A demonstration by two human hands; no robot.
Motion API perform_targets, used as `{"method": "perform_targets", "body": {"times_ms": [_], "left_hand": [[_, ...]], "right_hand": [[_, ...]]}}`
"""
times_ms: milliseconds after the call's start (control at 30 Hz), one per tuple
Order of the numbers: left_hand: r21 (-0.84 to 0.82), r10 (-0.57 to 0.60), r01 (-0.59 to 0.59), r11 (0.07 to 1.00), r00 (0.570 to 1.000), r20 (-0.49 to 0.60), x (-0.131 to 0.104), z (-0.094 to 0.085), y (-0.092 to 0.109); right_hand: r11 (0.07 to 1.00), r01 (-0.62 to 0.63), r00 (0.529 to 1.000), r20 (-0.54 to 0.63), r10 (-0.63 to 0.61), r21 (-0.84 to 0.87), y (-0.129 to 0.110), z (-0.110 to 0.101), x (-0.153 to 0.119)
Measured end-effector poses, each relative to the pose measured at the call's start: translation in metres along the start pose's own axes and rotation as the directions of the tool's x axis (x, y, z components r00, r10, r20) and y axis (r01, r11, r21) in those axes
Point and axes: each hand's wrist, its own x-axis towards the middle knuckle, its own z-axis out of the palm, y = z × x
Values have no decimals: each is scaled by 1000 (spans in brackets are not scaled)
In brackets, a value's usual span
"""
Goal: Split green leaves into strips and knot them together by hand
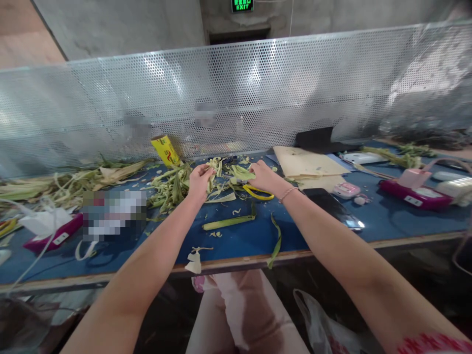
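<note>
My left hand (201,181) is closed, its fingertips pinched on a pale green strip of husk (211,184). My right hand (264,176) is closed too, its fingers on the end of a wider pale green husk leaf (241,172). Just below that hand lies a yellow loop (259,192), perhaps a scissor handle. A heap of green and pale husk pieces (164,191) lies beside my left hand. Closer to me, a cut green stalk piece (228,222) and a thin curled leaf (275,242) rest on the blue table (250,246).
A perforated metal screen (236,98) stands along the back, with a yellow box (165,150) before it. Long dried husks (114,178) lie at left. Brown paper (308,163), a dark tablet or phone (332,209) and magenta power strips (416,194) with cables are on the table.
</note>
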Motion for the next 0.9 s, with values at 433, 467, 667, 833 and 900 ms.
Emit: {"method": "perform_targets", "body": {"times_ms": [433, 467, 667, 833, 900], "left_hand": [[-43, -26, 34, 998, 985, 170, -16, 14, 0], [-66, -31, 43, 997, 984, 173, -17, 15, 1], [-174, -64, 91, 981, 986, 151, -11, 14, 5], [-207, -31, 54, 977, 993, 113, -4, 8, 11], [-195, -22, 43, 980, 994, 109, -4, 7, 13]], "right_hand": [[930, 241, 966, 21, -257, 277, -34, 31, 0], [927, 257, 960, 37, -277, 273, -35, 33, 1], [944, 295, 945, 98, -311, 151, -45, 37, 7], [955, 265, 957, 86, -278, 136, -35, 39, 8], [957, 239, 970, -5, -241, 165, -30, 39, 9]]}}
